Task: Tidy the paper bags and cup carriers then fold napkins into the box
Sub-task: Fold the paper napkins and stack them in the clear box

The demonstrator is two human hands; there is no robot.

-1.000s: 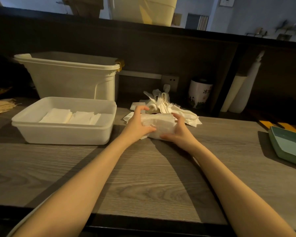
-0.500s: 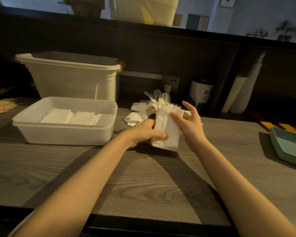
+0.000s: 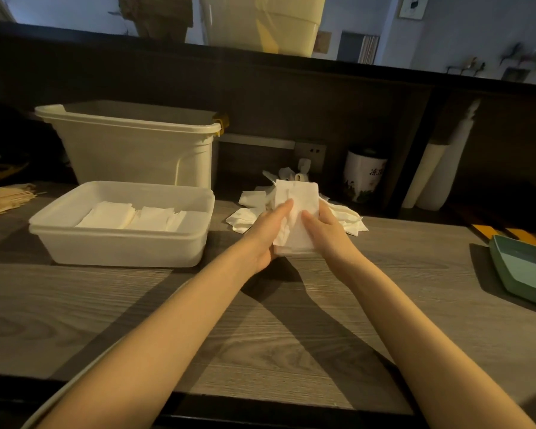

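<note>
While held upright over the counter [image 3: 260, 320], just right of the box [image 3: 121, 243]: folded napkin [image 3: 296, 209], pinched from both sides. Left hand [image 3: 265, 235] curled round its left edge, thumb laid across the front. Right hand [image 3: 328, 232] gripping the right edge, thumb also on the front. Behind the napkin, loose napkin pile [image 3: 347, 216] on the counter. Inside the box, folded napkins [image 3: 130, 216] lying flat. Behind the box, tall bin [image 3: 136, 144]. Far right of the box, green tray [image 3: 526, 270].

White napkin [image 3: 296, 212], white box [image 3: 121, 243], cream bin [image 3: 130, 150] at 11 o'clock. Counter [image 3: 260, 320] grey woodgrain. Green tray [image 3: 523, 274] at 3 o'clock, yellow strips [image 3: 485, 231] beside it. White canister [image 3: 364, 174] with dark print and lid.
</note>
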